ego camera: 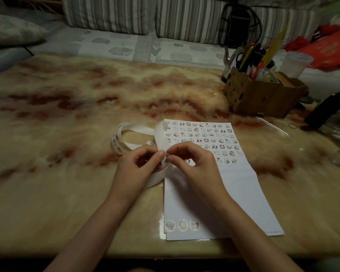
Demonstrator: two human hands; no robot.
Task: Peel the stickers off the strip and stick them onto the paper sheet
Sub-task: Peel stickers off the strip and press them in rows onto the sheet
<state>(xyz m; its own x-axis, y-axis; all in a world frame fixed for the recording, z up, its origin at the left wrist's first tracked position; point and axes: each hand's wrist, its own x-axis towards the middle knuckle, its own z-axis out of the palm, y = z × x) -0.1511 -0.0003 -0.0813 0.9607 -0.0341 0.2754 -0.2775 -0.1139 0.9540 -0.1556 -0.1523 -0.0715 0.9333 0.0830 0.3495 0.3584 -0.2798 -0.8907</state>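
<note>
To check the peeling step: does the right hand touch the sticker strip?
Touching. Head view: the right hand fingers pinch the sticker strip, no gap visible.

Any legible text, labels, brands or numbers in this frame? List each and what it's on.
None can be read.
White paper sheet: cartoon stickers, drawings only; faint print line along its near right edge, too small to read.
Orange-red plastic bag: pale marks, too blurred.
White sticker strip: pictures only.
</note>
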